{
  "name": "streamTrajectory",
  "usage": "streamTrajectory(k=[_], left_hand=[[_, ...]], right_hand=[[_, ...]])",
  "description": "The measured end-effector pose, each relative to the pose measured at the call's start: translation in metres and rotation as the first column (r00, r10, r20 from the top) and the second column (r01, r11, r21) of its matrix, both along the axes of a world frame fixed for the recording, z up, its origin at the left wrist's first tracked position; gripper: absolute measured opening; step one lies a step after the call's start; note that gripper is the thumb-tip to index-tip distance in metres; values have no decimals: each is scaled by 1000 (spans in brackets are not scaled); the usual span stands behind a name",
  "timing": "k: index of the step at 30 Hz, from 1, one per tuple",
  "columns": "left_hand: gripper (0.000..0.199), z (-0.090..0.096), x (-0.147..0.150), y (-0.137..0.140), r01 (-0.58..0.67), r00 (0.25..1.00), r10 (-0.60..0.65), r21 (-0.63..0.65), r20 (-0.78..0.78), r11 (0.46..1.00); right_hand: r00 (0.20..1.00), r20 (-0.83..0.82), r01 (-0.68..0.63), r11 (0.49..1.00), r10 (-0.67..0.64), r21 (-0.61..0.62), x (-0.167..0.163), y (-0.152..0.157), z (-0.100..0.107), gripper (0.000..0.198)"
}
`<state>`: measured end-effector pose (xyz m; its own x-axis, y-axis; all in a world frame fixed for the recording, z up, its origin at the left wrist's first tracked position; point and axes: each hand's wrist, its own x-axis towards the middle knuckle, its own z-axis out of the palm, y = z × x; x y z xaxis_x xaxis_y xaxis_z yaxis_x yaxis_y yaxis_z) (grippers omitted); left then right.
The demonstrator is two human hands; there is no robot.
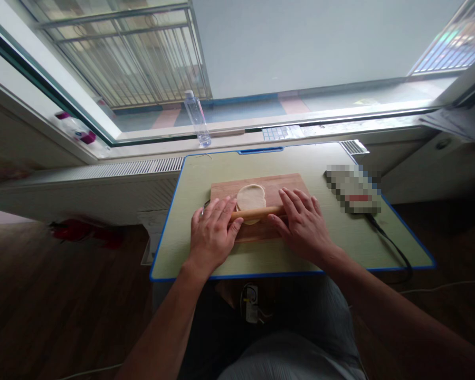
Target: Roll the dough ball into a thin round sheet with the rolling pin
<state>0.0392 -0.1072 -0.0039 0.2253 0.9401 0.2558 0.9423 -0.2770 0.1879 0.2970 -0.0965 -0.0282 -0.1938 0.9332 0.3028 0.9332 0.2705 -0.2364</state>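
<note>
While a window [309,47] rises behind it, a pale, blue-edged table [170,261] bears a wooden board [261,232]. Partly closed, the left hand [214,229] and right hand [304,221] hold opposite ends of a rolling pin [261,212], fingers loosely bent over it, thumbs on the near side. The pin lies across the near part of a flat, roundish piece of dough [250,197] on the board.
</note>
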Motion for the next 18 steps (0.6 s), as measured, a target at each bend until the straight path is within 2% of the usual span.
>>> streamTrajectory(k=[4,10,14,18], left_hand=[[37,-3,-4,-1,46,998,-48,35,47,998],[32,3,-7,6,84,995,-86,55,50,995],[30,14,-8,21,79,996,-82,88,37,993],[30,23,-10,41,67,997,-68,50,25,997]], right_hand=[[1000,-16,-14,999,15,35,1,-6,0,66],[985,-63,-151,983,158,101,10,2,13,27],[974,-65,-207,969,217,134,10,21,22,23],[978,3,-207,970,209,128,1,36,27,27]])
